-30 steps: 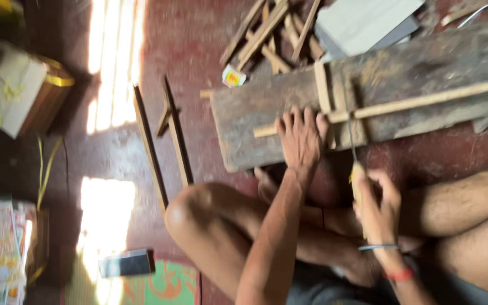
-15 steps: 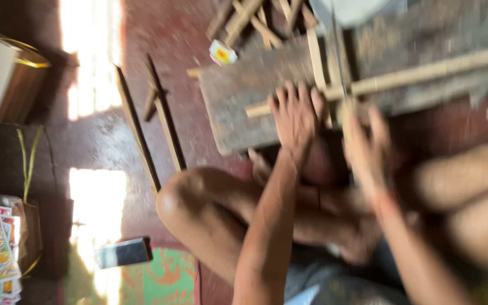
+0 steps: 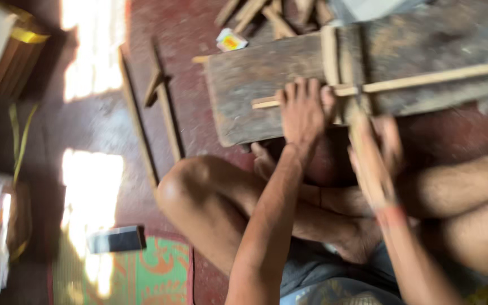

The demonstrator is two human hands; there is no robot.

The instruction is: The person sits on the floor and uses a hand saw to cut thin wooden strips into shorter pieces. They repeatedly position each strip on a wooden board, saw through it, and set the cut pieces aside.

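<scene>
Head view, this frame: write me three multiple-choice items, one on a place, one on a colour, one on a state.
1. Where does the left hand rest?
A. on the grey wooden plank
B. on the patterned mat
C. on the cardboard box

2. What colour is the floor around the plank?
A. white
B. dark red
C. blue

3. How are the fingers of the left hand?
A. curled into a fist
B. pinching a nail
C. spread flat, pressing down a thin wooden strip

Answers:
1 A: the palm lies on the plank's near edge.
2 B: bare floor beside the plank shows dark red.
3 C: the fingers lie extended across the strip on the plank. The right hand is blurred, so none of the items rests on it.
</scene>
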